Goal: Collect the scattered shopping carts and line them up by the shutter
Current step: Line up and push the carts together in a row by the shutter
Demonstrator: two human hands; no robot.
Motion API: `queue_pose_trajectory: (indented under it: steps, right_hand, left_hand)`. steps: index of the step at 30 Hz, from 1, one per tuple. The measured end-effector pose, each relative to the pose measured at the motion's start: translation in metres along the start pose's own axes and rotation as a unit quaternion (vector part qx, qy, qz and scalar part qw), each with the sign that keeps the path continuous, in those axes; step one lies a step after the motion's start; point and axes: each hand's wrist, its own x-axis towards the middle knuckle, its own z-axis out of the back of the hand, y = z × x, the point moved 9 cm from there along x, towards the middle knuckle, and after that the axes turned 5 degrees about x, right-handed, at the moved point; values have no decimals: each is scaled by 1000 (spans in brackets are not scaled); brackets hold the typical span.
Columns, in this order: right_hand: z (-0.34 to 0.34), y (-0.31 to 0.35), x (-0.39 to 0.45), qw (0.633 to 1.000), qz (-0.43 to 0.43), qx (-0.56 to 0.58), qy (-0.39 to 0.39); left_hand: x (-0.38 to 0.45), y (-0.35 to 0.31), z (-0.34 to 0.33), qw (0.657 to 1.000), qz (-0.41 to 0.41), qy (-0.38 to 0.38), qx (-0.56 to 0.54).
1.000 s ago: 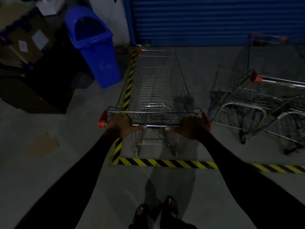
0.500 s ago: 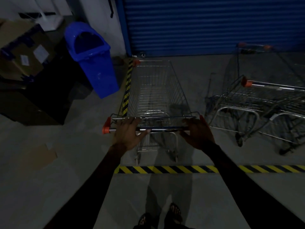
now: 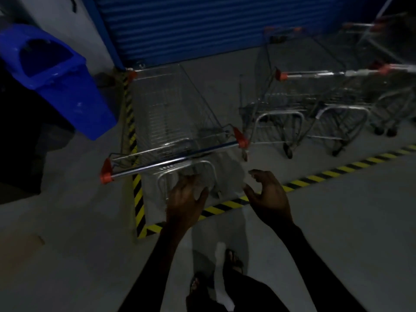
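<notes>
Both hands, left hand (image 3: 188, 200) and right hand (image 3: 267, 194), have let go of the cart (image 3: 173, 122), fingers loose and empty; it stands parked nose-in at the far shutter (image 3: 191, 25), other carts (image 3: 315, 97) waiting right.

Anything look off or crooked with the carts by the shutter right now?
Nothing looks damaged or tipped. The near cart stands upright inside the yellow-black floor tape, nose toward the blue shutter, both hands off its handle. The carts to its right sit at a different angle, handles facing sideways, so the row is not lined up.
</notes>
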Motion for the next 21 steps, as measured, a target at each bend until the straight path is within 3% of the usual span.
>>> queue_pose_trajectory:
  steps: [4,21]
  right_hand:
    - [27,-32,-39,999,-25,-12,-29]
    - [203,-225,-58,966,-212,71,-127]
  left_hand:
    - [-1,-49,-41,996,-42,63,-37]
    - [31,-288,-199,975,-170,144,-6]
